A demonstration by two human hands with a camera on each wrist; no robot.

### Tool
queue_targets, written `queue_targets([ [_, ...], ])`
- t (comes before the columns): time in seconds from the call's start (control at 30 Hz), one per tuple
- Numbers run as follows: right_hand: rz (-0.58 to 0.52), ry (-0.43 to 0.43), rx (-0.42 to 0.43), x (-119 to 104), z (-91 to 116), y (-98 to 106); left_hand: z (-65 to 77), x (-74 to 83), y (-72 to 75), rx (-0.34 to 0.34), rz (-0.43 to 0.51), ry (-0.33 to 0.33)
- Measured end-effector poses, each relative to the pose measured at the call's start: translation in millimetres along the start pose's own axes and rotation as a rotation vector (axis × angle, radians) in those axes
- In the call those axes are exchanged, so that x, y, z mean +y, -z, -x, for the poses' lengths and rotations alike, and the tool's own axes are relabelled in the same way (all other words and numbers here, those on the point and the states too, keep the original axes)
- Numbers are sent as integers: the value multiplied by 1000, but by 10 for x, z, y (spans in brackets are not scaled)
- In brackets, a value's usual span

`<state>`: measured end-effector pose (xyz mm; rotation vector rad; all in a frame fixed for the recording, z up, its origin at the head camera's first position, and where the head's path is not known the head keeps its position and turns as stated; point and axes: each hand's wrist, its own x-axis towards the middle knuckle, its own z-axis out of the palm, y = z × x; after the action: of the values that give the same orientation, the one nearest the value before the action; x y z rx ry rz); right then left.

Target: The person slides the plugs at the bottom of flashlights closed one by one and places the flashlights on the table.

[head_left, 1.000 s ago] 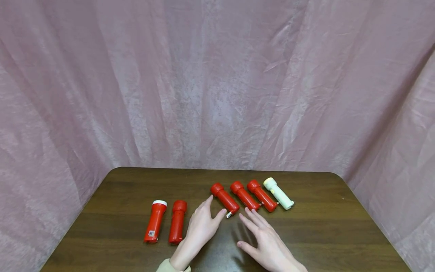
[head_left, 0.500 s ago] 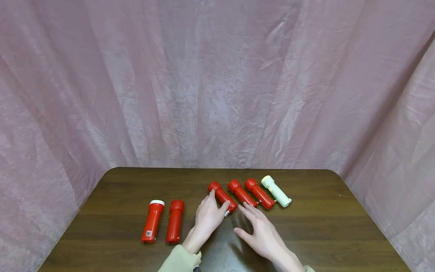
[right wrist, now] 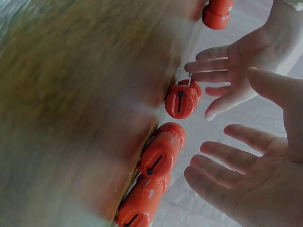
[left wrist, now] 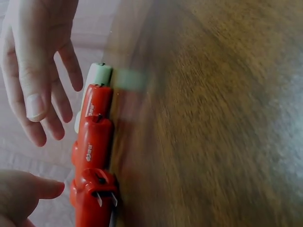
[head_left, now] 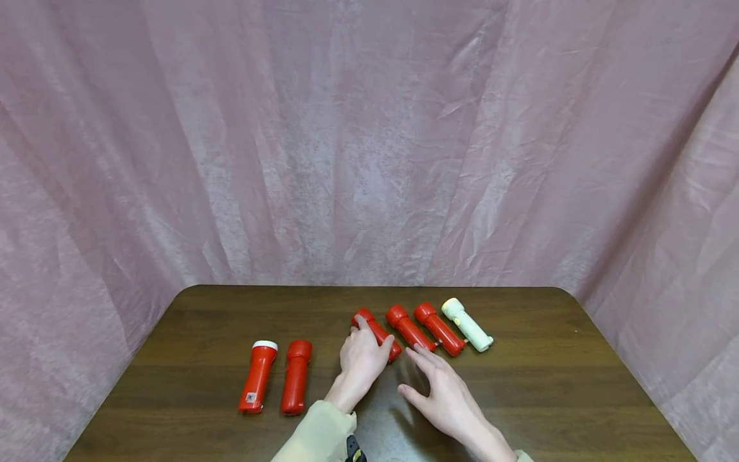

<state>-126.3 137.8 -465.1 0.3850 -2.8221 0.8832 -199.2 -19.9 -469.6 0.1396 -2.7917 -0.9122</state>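
My left hand (head_left: 360, 358) reaches over a red flashlight (head_left: 381, 335), index finger over its head end and thumb near its tail. The fingers are fairly straight, not curled round it. Two metal prongs (left wrist: 108, 198) stick out of that flashlight's tail in the left wrist view. My right hand (head_left: 447, 398) hovers with spread fingers and holds nothing, its fingertips near the tail of the second red flashlight (head_left: 407, 328). To the right lie a third red flashlight (head_left: 440, 330) and a pale green flashlight (head_left: 470, 328), all slanting the same way.
On the left of the brown wooden table (head_left: 548, 372) lie a red flashlight with a white rim (head_left: 258, 375) and an all-red flashlight (head_left: 296, 377). A pink curtain (head_left: 369, 141) hangs behind the table's far edge.
My left hand has moved forward and right, from beside the nearest slanted red flashlight to over it. The right hand has shifted only slightly. The flashlights lie as before.
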Motion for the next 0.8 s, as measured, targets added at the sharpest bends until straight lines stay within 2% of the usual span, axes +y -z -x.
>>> queue_targets([
  [0.23, -1, -11, 1, 1, 9, -4, -37, 19, -112, -1, -95, 39],
  [0.3, -3, -10, 2, 4, 11, -10, -48, 0, -137, 0, -102, 37],
  [0.4, -4, -5, 3, 7, 13, -18, -118, -93, -251, -1, -111, 35],
  [0.53, 0, 5, 5, -2, 17, -28, -123, -86, -186, -40, -96, 33],
  [0.63, 6, 18, 8, -17, 16, -47, -60, 0, -28, -76, -87, 32],
  [0.8, 10, 44, 20, -56, -2, -86, -65, -12, -33, -70, -120, 0],
])
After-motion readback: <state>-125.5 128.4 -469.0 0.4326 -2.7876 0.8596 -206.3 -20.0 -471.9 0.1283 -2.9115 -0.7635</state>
